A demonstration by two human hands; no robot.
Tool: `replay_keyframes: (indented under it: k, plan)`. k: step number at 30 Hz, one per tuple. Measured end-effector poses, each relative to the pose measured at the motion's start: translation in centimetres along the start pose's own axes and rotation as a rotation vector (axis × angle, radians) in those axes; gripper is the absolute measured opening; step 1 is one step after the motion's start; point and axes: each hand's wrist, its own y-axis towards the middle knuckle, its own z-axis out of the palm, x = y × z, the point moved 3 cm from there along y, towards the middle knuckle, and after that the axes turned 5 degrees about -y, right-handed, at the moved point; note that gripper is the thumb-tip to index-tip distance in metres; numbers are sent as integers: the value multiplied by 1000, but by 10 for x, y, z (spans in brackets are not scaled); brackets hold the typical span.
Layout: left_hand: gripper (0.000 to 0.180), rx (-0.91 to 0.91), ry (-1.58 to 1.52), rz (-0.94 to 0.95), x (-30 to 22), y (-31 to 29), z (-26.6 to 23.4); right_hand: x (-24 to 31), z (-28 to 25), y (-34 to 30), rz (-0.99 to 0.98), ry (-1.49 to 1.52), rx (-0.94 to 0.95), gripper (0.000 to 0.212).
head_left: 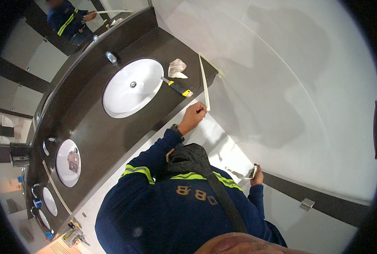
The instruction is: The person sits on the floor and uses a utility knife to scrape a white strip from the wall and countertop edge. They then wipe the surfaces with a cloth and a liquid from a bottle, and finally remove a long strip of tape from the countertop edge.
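My left hand (192,116) is closed, pinching the lower end of a pale strip of masking tape (204,80). The strip hangs off the right end of the dark countertop (156,42), and its upper end meets the counter by the wall. Lower right, the fingers of my right hand (257,176) are wrapped round a pale, thin-edged thing that looks like a tape roll (253,171), partly hidden by the fingers. On the counter near my left hand lie a scraper with a black and yellow handle (178,88) and a crumpled, stained cloth (177,68).
A white oval basin (133,99) with a chrome faucet (111,58) is beside the scraper. Further left, another basin (60,169) holds a crumpled cloth (73,162). A long pale strip (56,186) crosses the counter there. A wall (290,76) borders my right.
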Motion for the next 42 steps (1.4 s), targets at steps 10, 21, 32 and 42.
replay_keyframes:
  k: [10,21,32,42]
  plan:
    - [10,435,177,38,-20,-57,-15,46,84,-76,-467,-336,-34,38]
    - [14,695,507,413,-117,-133,-78,113,325,-261,-965,-1057,164,51]
    - [12,770,423,499,-138,-167,-84,73,366,-292,-1175,-1081,135,27]
    - [32,662,441,422,-116,-199,-88,11,302,-278,-992,-1016,-15,22]
